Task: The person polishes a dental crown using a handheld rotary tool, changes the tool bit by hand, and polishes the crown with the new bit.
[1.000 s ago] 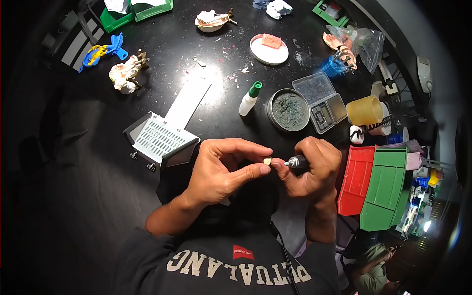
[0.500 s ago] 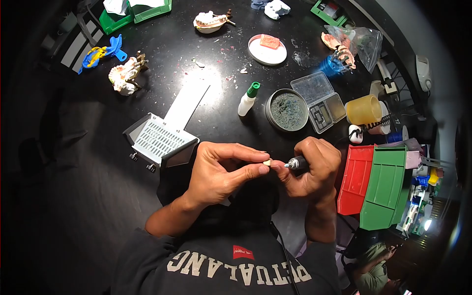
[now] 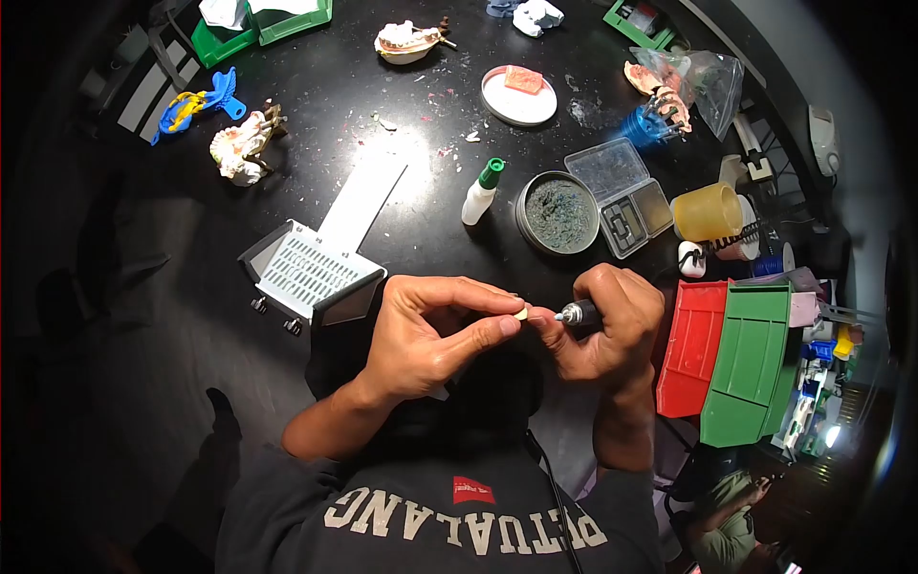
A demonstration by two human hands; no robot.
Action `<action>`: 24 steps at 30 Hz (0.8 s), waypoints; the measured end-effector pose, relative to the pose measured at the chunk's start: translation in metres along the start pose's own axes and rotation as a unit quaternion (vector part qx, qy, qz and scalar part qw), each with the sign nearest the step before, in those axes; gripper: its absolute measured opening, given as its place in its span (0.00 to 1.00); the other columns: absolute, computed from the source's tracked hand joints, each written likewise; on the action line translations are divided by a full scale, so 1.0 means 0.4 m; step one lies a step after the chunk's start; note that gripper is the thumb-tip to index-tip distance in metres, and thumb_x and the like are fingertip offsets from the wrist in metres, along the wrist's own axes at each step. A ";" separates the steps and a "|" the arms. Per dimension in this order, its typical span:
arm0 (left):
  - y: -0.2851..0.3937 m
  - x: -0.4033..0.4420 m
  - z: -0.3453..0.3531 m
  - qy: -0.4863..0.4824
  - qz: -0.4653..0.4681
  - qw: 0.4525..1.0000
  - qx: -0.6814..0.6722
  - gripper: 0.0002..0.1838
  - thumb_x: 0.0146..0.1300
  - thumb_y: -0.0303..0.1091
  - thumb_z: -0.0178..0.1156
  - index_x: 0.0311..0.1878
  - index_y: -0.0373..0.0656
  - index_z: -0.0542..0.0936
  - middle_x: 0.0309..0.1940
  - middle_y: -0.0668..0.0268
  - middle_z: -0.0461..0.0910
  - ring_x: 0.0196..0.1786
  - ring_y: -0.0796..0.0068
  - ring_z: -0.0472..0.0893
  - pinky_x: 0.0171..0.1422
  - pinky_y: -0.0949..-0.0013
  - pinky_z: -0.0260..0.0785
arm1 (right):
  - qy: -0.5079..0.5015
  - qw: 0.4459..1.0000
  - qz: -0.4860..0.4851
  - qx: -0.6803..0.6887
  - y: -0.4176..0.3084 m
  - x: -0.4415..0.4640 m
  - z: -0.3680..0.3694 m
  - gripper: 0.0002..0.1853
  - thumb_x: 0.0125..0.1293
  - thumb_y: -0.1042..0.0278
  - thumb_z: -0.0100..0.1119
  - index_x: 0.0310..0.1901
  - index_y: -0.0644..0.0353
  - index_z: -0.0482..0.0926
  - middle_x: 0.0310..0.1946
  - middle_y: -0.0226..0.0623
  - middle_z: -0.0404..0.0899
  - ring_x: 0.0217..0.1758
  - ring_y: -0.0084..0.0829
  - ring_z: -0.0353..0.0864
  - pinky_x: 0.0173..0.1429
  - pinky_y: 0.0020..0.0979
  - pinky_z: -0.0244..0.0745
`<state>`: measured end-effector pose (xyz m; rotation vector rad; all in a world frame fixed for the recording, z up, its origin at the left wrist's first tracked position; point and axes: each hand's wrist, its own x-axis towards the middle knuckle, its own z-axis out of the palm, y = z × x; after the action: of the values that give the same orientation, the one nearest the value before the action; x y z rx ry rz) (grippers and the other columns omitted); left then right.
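Between its thumb and fingertips, my left hand (image 3: 421,330) pinches a small ivory-coloured piece, perhaps a tooth or crown (image 3: 521,314). My right hand (image 3: 612,325) is wrapped round a dark rotary handpiece (image 3: 579,313) with a metal collar and a pale bluish tip pointing left. The right thumb reaches out to the ivory piece and seems to touch it. The handpiece tip lies just right of the piece, over that thumb; whether it touches the piece I cannot tell. Both hands are raised before my chest, close together.
Ahead are a white bottle with green cap (image 3: 481,191), a round tin of grey material (image 3: 559,215) and a small scale (image 3: 636,220). A slotted metal dust hood (image 3: 311,273) stands left, bins (image 3: 751,364) right. Dental models (image 3: 244,148) and a round lid (image 3: 519,110) lie farther back.
The ivory piece is turned slightly in my fingers, and the handpiece has shifted a little. A dark shape has appeared on the floor at lower left.
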<state>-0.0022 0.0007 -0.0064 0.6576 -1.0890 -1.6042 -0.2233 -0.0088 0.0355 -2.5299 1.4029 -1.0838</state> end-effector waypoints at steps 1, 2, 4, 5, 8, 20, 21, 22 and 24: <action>0.000 0.001 0.002 0.001 0.001 1.000 -0.002 0.09 0.67 0.20 0.75 0.50 0.31 0.91 0.45 0.54 0.93 0.47 0.75 0.91 0.54 0.73 0.83 | 0.000 1.000 0.000 0.000 0.000 0.000 0.000 0.29 0.60 0.44 0.81 0.25 0.57 0.71 0.18 0.34 0.68 0.18 0.38 0.72 0.24 0.37 0.65; 0.000 0.001 0.003 0.003 0.002 1.000 -0.003 0.09 0.67 0.20 0.75 0.49 0.31 0.91 0.45 0.54 0.93 0.48 0.75 0.91 0.54 0.73 0.83 | 0.000 1.000 0.001 -0.001 0.000 0.000 0.000 0.29 0.60 0.44 0.81 0.25 0.57 0.71 0.18 0.34 0.68 0.18 0.38 0.72 0.24 0.37 0.65; 0.001 -0.002 0.002 0.004 -0.010 1.000 -0.004 0.09 0.67 0.20 0.75 0.50 0.31 0.91 0.45 0.54 0.93 0.48 0.75 0.91 0.55 0.73 0.84 | -0.001 1.000 0.001 0.001 0.000 0.000 0.000 0.29 0.61 0.44 0.81 0.24 0.57 0.71 0.17 0.34 0.68 0.17 0.38 0.72 0.24 0.37 0.65; 0.001 -0.002 0.001 0.004 -0.016 1.000 -0.004 0.09 0.67 0.20 0.75 0.50 0.31 0.91 0.45 0.55 0.93 0.48 0.74 0.91 0.55 0.72 0.84 | -0.001 1.000 0.000 0.002 0.000 0.000 0.001 0.30 0.61 0.44 0.81 0.24 0.57 0.71 0.17 0.34 0.68 0.17 0.38 0.72 0.24 0.37 0.65; 0.004 -0.002 0.000 0.004 -0.033 0.999 0.010 0.10 0.67 0.20 0.76 0.50 0.31 0.91 0.45 0.55 0.93 0.47 0.74 0.92 0.55 0.73 0.84 | -0.005 1.000 -0.002 0.000 0.000 0.000 0.000 0.30 0.61 0.44 0.81 0.24 0.57 0.71 0.17 0.34 0.67 0.17 0.38 0.72 0.24 0.37 0.65; 0.006 -0.003 0.009 0.020 0.005 0.998 0.062 0.10 0.66 0.21 0.77 0.50 0.35 0.92 0.43 0.58 0.92 0.45 0.77 0.90 0.51 0.74 0.81 | -0.016 1.000 0.019 -0.009 -0.006 0.000 -0.003 0.30 0.62 0.42 0.79 0.25 0.57 0.70 0.17 0.34 0.68 0.17 0.37 0.72 0.24 0.37 0.65; 0.001 -0.003 0.010 0.030 0.018 0.997 0.067 0.10 0.65 0.20 0.77 0.50 0.35 0.92 0.43 0.58 0.92 0.45 0.76 0.89 0.51 0.74 0.80 | -0.015 1.000 0.007 -0.006 -0.004 0.000 -0.003 0.32 0.61 0.39 0.78 0.24 0.57 0.70 0.17 0.34 0.67 0.17 0.37 0.72 0.24 0.36 0.64; -0.004 -0.003 0.013 0.039 0.031 0.996 0.071 0.10 0.65 0.20 0.77 0.49 0.35 0.92 0.42 0.57 0.92 0.44 0.76 0.89 0.50 0.74 0.80 | -0.015 1.000 -0.004 -0.002 0.001 0.000 -0.001 0.33 0.61 0.35 0.77 0.24 0.57 0.70 0.17 0.34 0.67 0.17 0.37 0.71 0.24 0.36 0.64; -0.011 -0.004 0.015 0.053 0.063 0.992 0.098 0.11 0.64 0.19 0.77 0.49 0.35 0.92 0.41 0.57 0.92 0.43 0.75 0.89 0.49 0.74 0.80 | -0.019 0.999 -0.021 -0.016 0.007 0.000 0.004 0.37 0.60 0.28 0.75 0.23 0.56 0.69 0.16 0.33 0.65 0.16 0.36 0.70 0.23 0.36 0.62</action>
<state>-0.0088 0.0042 -0.0080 0.7784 -1.1953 -1.3505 -0.2244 -0.0108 0.0335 -2.5991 1.3743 -1.0232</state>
